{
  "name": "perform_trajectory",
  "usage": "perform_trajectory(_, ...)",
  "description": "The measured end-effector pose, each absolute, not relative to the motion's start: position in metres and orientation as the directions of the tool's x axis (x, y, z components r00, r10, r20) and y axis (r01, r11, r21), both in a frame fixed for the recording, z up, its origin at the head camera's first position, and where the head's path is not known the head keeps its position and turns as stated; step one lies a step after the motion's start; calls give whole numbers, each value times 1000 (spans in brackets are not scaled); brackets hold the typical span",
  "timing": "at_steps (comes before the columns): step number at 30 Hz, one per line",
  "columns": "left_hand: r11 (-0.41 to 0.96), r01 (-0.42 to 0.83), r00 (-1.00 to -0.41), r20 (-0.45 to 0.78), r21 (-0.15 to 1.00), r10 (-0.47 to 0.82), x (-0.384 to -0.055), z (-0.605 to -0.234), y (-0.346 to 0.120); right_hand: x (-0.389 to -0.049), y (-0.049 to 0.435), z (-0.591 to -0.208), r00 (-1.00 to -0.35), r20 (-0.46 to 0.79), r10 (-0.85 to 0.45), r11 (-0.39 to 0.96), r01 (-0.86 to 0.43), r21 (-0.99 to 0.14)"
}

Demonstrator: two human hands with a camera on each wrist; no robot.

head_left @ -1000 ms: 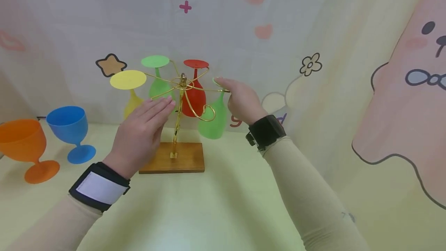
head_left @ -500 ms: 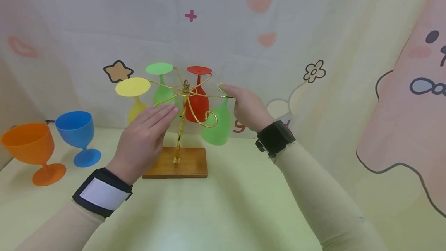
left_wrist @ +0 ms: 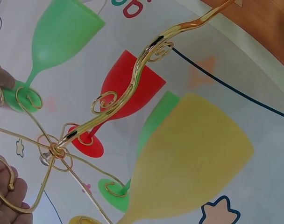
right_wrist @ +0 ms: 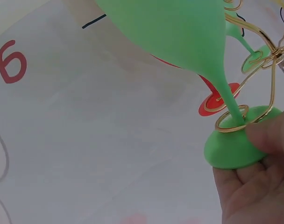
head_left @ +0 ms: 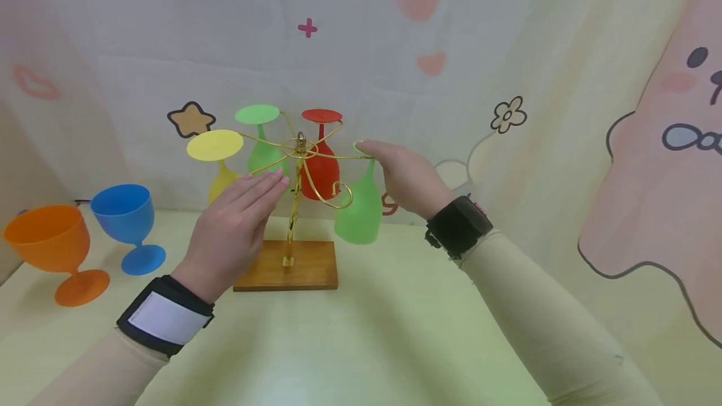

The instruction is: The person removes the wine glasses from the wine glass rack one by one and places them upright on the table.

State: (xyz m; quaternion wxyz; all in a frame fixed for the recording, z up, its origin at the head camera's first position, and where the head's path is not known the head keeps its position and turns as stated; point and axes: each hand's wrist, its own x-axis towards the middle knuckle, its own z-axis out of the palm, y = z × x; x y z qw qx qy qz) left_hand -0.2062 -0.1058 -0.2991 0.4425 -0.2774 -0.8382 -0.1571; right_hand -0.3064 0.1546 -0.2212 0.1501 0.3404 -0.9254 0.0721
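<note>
A gold wire rack [head_left: 292, 212] stands on a wooden base [head_left: 316, 274], with plastic goblets hung upside down by their feet. My right hand [head_left: 414, 180] pinches the foot of a green goblet [head_left: 359, 212]; in the right wrist view its thumb lies on one side and the fingers on the other. That goblet's stem [right_wrist: 230, 102] passes through a rack loop [right_wrist: 226, 128]. Around the far side hang a red goblet [head_left: 320, 177], another green goblet [head_left: 256, 114] and a yellow goblet [head_left: 214, 145]. My left hand [head_left: 231, 224], fingers straight, is at a rack arm's hooked end [left_wrist: 11, 186]; contact is unclear.
To the left, a blue goblet [head_left: 124, 212] and an orange goblet [head_left: 47, 240] stand upright on the pale table [head_left: 304, 343]. One hook [head_left: 341, 193] on the rack's near side bears no goblet. A patterned cloth [head_left: 361, 67] hangs behind.
My right hand and the green goblet have shifted slightly to the right relative to the rack. The left hand keeps its place. The whole head view has moved a little.
</note>
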Motion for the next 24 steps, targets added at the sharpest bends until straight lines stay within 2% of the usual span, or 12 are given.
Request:
perform_trajectory(4, 794, 608, -446, 833, 14, 327, -206, -298, -105, -300, 153, -218, -703, 322, -634, 741, -671, -8)
perform_trajectory(11, 791, 611, -459, 830, 36, 317, -208, -300, -104, -304, 142, -203, -623, 358, -695, 683, -727, 61)
perform_trajectory(19, 801, 598, -470, 825, 36, 313, -208, -302, -105, -321, 123, -194, -639, 346, -687, 692, -720, 45)
perform_trajectory(24, 802, 596, -476, 818, 29, 324, -208, -301, -106, -334, 121, -194, -660, 381, -648, 706, -708, -25)
